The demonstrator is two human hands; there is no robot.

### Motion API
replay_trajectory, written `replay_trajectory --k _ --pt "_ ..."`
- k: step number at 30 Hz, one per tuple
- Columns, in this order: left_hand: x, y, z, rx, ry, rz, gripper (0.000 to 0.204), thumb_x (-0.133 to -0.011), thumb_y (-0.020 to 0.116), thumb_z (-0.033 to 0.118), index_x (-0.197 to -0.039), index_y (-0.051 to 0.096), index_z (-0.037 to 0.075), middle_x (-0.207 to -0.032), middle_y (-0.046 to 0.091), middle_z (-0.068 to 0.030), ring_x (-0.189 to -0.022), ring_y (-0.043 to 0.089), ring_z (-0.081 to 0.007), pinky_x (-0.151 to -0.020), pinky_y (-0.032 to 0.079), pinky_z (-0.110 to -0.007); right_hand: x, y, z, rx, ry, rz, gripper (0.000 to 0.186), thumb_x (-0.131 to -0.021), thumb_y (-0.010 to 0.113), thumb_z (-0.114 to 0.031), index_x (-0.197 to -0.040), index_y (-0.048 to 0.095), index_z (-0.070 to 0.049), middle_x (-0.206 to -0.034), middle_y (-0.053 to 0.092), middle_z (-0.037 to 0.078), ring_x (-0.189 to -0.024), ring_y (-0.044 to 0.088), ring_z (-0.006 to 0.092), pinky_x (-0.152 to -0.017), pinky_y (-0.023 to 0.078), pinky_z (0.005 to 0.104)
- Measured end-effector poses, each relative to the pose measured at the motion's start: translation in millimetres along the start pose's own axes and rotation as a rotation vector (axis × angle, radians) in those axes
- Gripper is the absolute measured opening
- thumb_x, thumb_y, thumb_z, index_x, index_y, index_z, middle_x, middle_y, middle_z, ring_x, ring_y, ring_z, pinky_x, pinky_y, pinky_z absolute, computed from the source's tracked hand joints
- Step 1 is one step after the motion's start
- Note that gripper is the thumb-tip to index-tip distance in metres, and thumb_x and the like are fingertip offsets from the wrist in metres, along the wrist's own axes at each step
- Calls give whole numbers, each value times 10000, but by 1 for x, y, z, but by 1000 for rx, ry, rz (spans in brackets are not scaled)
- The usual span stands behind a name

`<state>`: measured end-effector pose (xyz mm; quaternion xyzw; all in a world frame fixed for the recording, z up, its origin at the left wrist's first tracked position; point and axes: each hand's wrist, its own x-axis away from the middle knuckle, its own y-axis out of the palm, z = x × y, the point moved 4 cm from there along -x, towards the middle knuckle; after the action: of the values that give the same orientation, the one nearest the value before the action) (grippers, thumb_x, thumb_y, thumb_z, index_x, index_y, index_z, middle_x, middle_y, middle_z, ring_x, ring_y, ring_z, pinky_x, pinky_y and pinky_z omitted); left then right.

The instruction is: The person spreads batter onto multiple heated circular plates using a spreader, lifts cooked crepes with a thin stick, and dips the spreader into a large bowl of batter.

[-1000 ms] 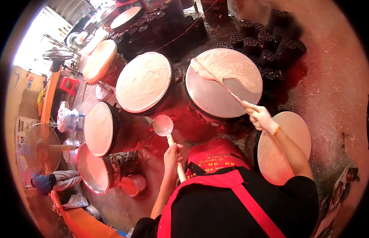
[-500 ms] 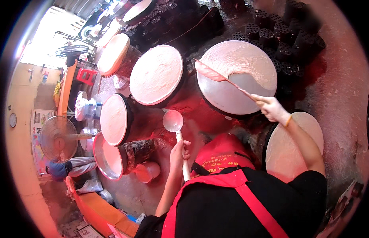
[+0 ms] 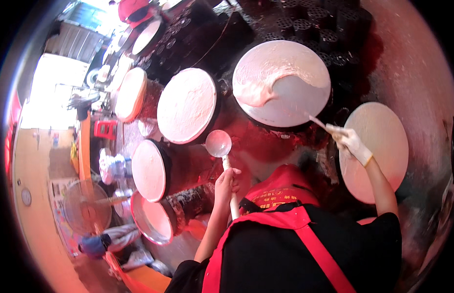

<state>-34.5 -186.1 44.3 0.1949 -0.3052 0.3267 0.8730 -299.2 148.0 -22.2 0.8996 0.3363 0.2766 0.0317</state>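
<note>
Ladle [image 3: 218, 143] sits in curled left hand [image 3: 227, 183], stick [image 3: 317, 122] in curled right hand [image 3: 351, 143] (gloved).

A cooking workshop, judging by the round griddles [image 3: 300, 100] spread with pale batter [image 3: 187, 105], dark perforated briquettes [image 3: 329, 38], ladle [image 3: 218, 143] and red apron [image 3: 285, 188].

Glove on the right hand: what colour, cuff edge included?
Off-white glove with a yellow-orange cuff edge; seen best in the head view, the only one.

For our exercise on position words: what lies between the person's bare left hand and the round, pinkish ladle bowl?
In the head view, a short stretch of straight, pale handle lies between the left hand and the ladle bowl.
</note>
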Motion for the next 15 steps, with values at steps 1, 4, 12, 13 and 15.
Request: replay_trajectory --k 1,4,12,13,15 --pt "-3 1 7 -35 0 -37 250 -966 507 268 -927 597 38 -807 470 14 -576 384 -41 -455 309 -160 -10 1 12 -61 -135 98 401 -947 502 -161 -1345 497 -113 -611 387 -71 -423 303 20 -355 234 178" --pt "-9 -3 26 -179 34 -122 248 -972 505 267 -915 611 51 -747 412 48 -560 352 -26 -461 286 -163 -10 69 -11 -140 -61 450 361 -957 511 -244 -1313 533 -194 -573 374 -91 -383 273 14 -338 226 190" --pt "-14 -79 38 -231 55 -378 270 -986 474 273 -912 615 55 -680 353 79 -548 321 -17 -457 255 -171 97 156 88 13 -101 358 392 -944 513 -154 -1330 508 -82 -669 459 -78 -450 319 5 -394 241 162" --pt "-13 -95 35 -211 37 -375 277 -988 467 275 -913 614 52 -681 354 79 -548 321 -19 -455 253 -173 102 162 104 -4 -129 458 388 -957 509 -198 -1328 511 -83 -628 441 -83 -433 323 14 -373 250 177" --pt "-11 -125 28 -170 -3 -365 291 -993 454 280 -916 611 48 -683 355 79 -547 320 -22 -452 251 -176 88 206 106 -336 -234 505 386 -963 484 -222 -1332 506 -110 -550 396 -67 -365 303 35 -319 233 204"
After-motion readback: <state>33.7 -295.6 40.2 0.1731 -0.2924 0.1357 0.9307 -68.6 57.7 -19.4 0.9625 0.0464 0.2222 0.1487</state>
